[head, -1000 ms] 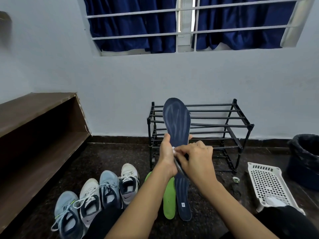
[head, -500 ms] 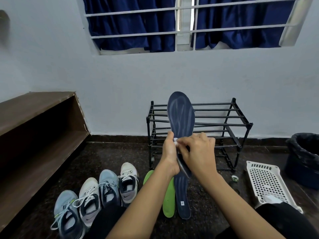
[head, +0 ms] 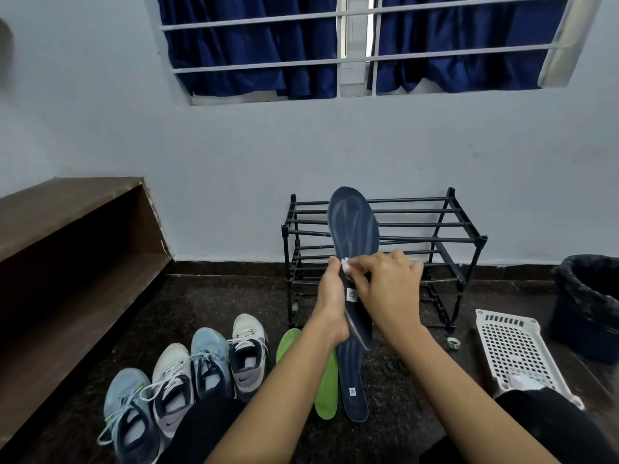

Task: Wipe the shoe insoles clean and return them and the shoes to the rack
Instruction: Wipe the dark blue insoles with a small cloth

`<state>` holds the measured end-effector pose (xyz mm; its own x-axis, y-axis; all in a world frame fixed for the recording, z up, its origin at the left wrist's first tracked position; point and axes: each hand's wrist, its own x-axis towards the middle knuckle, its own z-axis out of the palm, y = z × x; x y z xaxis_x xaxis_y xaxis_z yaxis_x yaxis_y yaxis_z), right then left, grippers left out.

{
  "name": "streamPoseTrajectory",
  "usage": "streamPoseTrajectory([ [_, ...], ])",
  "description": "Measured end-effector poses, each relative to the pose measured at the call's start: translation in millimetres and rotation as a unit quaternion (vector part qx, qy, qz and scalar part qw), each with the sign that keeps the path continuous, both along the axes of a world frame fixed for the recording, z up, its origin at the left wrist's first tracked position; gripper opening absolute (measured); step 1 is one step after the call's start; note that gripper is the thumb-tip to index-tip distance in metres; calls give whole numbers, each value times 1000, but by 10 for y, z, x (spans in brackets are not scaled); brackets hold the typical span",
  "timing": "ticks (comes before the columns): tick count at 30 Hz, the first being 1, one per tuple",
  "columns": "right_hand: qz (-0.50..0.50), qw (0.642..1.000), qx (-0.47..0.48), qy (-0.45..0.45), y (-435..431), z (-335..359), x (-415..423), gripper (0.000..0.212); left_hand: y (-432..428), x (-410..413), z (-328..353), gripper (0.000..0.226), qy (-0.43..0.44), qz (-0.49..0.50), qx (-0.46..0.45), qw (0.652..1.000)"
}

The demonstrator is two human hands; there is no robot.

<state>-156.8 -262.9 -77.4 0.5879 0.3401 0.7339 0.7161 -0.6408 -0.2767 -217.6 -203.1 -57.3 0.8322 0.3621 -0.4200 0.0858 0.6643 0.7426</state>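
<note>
The left hand (head: 330, 296) is gripping a long navy insole (head: 353, 226) by its narrow middle, fingers curled round its left edge, and is holding it upright in front of the rack (head: 435, 226). The insole's rounded toe end is pointing up, and its smooth face is showing pale curved lines. The right hand (head: 388, 289) is lying across the insole's middle. Its fingers are bent and are pinching a small crumpled white wad (head: 345, 265) against the insole, right beside the left thumb.

The rack is a low frame of thin black tubes in two tiers, standing at the far edge of the floor (head: 402, 430) against the pale wall. The floor is dark speckled stone. A second navy insole (head: 351, 390) is lying flat on it below the hands, touching a bright green foam insole (head: 326, 390) on its left. A row of four lace-up sneakers (head: 209, 363), light blue and white mesh, is standing toward the floor's left edge beside a brown wooden shelf (head: 67, 246). Toward the right edge, a white perforated plastic basket (head: 516, 349) is lying near a round dark bin (head: 589, 296) lined with a black bag.
</note>
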Motion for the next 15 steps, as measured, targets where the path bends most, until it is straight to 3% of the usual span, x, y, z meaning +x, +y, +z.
streamPoseTrajectory([
  [7,80,997,-3,-2,40,-82,-221,13,212,31,10,73,-26,24,-12,999],
  [15,-18,998,-50,-22,2,-15,-97,14,69,-14,0,63,0,14,-7,1000],
])
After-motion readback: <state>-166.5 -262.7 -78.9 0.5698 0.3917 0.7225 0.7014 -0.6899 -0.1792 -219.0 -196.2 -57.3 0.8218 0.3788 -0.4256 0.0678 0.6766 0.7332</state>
